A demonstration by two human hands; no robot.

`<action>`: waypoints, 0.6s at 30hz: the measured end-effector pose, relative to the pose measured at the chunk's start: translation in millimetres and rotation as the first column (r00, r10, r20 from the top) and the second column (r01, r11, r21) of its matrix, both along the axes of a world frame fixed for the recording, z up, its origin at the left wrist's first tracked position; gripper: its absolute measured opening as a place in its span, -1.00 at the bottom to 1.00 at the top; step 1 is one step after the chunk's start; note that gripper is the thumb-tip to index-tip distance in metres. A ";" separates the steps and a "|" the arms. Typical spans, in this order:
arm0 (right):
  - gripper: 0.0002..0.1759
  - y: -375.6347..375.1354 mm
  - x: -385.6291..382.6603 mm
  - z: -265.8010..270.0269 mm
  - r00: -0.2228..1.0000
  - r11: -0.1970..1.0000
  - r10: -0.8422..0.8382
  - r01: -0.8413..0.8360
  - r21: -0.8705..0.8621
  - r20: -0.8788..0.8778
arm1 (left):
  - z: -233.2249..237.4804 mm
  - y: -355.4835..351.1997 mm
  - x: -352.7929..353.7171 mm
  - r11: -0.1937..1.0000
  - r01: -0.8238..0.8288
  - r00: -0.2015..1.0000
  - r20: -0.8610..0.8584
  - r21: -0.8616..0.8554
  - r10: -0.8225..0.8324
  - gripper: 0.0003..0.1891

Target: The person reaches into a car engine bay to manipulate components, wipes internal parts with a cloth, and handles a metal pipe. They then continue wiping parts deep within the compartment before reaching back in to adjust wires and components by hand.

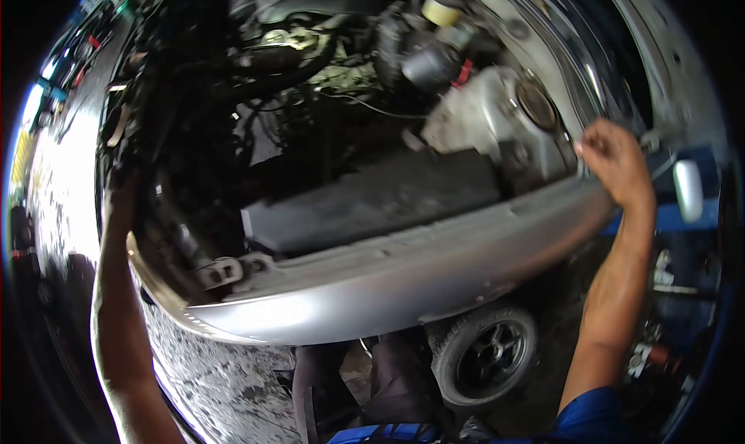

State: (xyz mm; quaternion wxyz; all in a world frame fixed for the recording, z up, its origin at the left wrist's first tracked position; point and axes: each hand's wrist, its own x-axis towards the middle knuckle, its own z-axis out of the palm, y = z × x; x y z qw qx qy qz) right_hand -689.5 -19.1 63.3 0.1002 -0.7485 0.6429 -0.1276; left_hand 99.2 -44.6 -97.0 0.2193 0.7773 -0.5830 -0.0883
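Note:
Over the rear corner of the silver fender [466, 250], at the right, my right hand [609, 153] is closed, fingers curled in a pinch; whatever they hold is too small to make out. My left hand [120, 195] reaches to the dark left edge of the engine bay, its fingers lost in shadow. Between my arms lies the open engine bay, with a long black cover [372, 199] along the fender. The pale strut tower [489, 118] rises beside it, near my right hand.
A wheel with a tyre [485, 356] lies on the floor below the fender, beside my legs [361, 390]. A white oblong object [687, 190] is right of my right hand. Yellow-topped reservoir [441, 11] and thin wire [372, 106] are in the bay.

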 end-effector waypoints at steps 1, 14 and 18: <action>-0.82 1.5 1.9 -2.5 0.998 0.999 0.024 -0.021 -0.041 0.062 | 4.5 2.9 -9.2 0.999 -0.052 0.999 -0.012 0.005 0.052 -0.37; -0.92 8.9 -22.3 -18.1 0.944 0.968 -0.221 0.243 -0.062 0.245 | 33.4 13.3 -67.6 0.981 -0.196 0.979 0.059 0.017 0.194 -0.41; -0.92 4.5 -30.6 -22.7 0.956 0.967 -0.213 0.236 -0.096 0.201 | 46.6 13.2 -75.5 0.978 -0.202 0.972 0.130 0.044 0.195 -0.39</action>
